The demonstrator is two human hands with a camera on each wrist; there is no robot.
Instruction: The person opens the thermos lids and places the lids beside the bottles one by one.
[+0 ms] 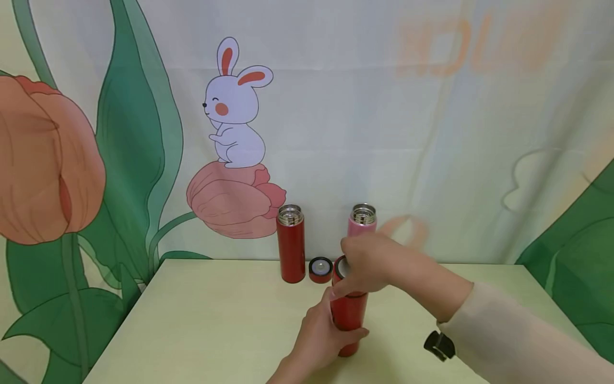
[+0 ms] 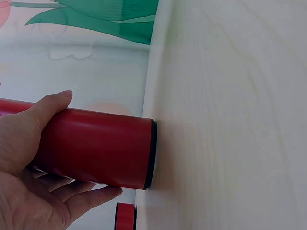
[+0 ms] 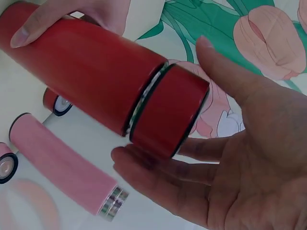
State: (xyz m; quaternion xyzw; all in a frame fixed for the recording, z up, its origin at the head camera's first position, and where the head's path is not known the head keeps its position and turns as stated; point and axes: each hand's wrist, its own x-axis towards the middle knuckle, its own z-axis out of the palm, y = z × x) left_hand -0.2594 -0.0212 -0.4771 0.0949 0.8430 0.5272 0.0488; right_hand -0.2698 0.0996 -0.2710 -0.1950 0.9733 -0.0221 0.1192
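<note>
My left hand (image 1: 323,333) grips the body of a red thermos bottle (image 2: 96,143), fingers and thumb wrapped round it from the left. The bottle's black-edged base shows low in the left wrist view. On its top sits a red lid (image 3: 170,110), with a thin bright gap between lid and body. My right hand (image 3: 254,143) is around this lid: the fingers reach along its lower side, while the thumb stands apart from it. Seen from the head, the right hand (image 1: 371,261) covers most of the lid.
Behind stands an uncapped red bottle (image 1: 291,248), with a red cap (image 1: 320,270) beside it, inner side up. An uncapped pink bottle (image 1: 362,224) stands behind the right hand. A pink cap (image 3: 6,165) shows in the right wrist view. A printed curtain (image 1: 336,122) hangs behind the table (image 1: 201,320).
</note>
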